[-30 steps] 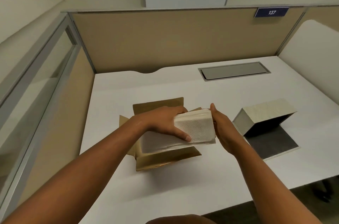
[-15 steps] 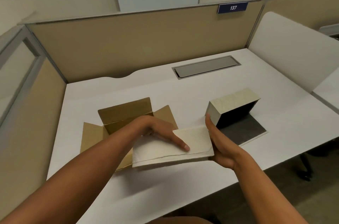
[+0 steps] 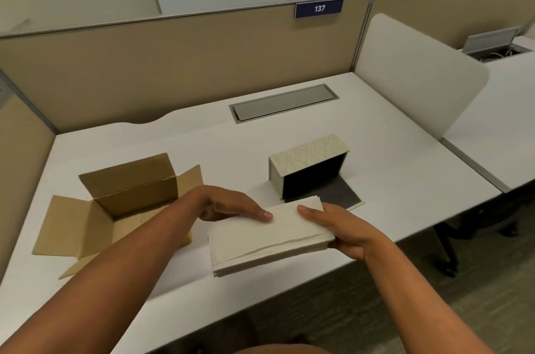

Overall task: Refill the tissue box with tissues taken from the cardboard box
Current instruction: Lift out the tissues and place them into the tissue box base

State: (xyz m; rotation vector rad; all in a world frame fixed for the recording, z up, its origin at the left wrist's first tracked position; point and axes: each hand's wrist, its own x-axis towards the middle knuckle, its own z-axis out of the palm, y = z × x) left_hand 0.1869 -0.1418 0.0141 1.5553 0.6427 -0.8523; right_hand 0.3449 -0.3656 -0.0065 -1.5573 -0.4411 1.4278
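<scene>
A white stack of tissues [image 3: 266,240] hangs above the desk's front part, held at both ends. My left hand [image 3: 228,204] grips its far left corner with fingers on top. My right hand [image 3: 338,226] holds the right end, thumb on top. The brown cardboard box [image 3: 115,209] stands at the left with its flaps spread and its inside looks bare. The beige patterned tissue box [image 3: 307,159] lies on its side just beyond the stack, its dark opening facing me and its dark bottom panel [image 3: 333,197] flat on the desk.
The white desk [image 3: 376,156] has a grey cable hatch [image 3: 283,103] at the back. Beige partitions close the back and left. A white rounded divider [image 3: 417,72] stands at the right. The desk's front edge runs under my forearms.
Both hands carried the tissue stack out of the cardboard box, to the right and toward the tissue box. The view turned to the right.
</scene>
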